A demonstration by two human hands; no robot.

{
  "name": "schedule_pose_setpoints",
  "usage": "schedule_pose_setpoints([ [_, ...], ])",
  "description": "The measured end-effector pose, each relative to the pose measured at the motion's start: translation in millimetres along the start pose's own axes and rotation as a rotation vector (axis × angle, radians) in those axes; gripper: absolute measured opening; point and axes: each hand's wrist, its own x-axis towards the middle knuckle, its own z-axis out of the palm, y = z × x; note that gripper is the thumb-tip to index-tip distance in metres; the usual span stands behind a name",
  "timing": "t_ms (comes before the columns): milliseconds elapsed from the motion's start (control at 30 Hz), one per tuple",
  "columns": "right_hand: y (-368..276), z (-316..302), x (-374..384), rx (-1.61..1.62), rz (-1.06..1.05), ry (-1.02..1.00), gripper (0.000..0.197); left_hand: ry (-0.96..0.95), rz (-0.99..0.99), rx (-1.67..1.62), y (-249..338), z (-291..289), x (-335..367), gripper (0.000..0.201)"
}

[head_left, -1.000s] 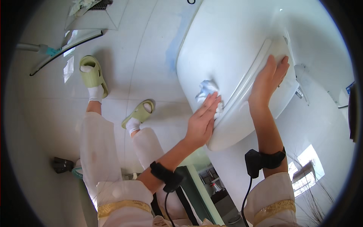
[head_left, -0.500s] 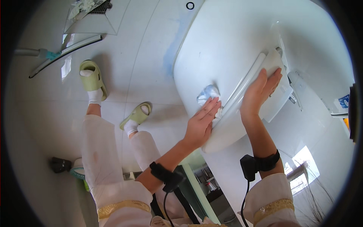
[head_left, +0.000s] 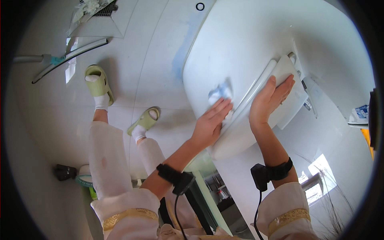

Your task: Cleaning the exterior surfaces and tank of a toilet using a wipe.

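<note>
A white toilet (head_left: 244, 48) fills the upper right, its smooth side facing me. My left hand (head_left: 208, 123) presses a crumpled white and pale-blue wipe (head_left: 221, 93) against that side, just below the seat edge (head_left: 253, 86). Part of the wipe lies hidden under the fingers. On the toilet lid (head_left: 240, 140) rests my right hand (head_left: 269, 100), fingers stretched out and nothing in it.
A floor squeegee (head_left: 76, 55) lies at the upper left, near a floor drain (head_left: 105, 12) with debris. My feet in green slides (head_left: 98, 82) stand on the tiles. A black ring (head_left: 200, 6) lies beside the toilet. Blue and white packaging (head_left: 362, 112) is at the far right.
My left hand and the wipe have shifted slightly left along the toilet's side. The right hand has slid a little left and toward me on the lid, which has moved slightly too.
</note>
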Motion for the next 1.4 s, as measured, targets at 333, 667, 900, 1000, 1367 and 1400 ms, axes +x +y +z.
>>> schedule_pose_setpoints([
  [333, 0.3, 1.2, -0.2, -0.010, 0.000, 0.007, 0.071, 0.041, 0.028, 0.041, -4.9, 3.1, 3.8, 0.063],
  [667, 0.7, 1.3, -0.4, -0.012, -0.019, 0.005, 0.071, -0.022, 0.021, 0.054, -6.0, -5.3, 8.5, 0.065],
  [900, 2.5, 1.6, -0.4, -0.020, -0.030, 0.000, 0.072, -0.029, 0.091, 0.039, 6.2, -4.1, 5.8, 0.059],
  [1000, 4.6, -0.1, 0.6, -0.032, -0.024, 0.001, 0.072, -0.040, -0.013, -0.085, 17.5, -2.1, 10.7, 0.064],
  [1367, -7.7, 4.2, -5.5, 0.020, -0.029, -0.019, 0.072, 0.188, -0.016, 0.081, -78.4, -8.6, 118.3, 0.052],
  [1400, -5.4, 0.1, -2.1, -0.003, -0.001, -0.016, 0.072, 0.167, -0.078, 0.077, -88.8, -4.3, 99.2, 0.053],
])
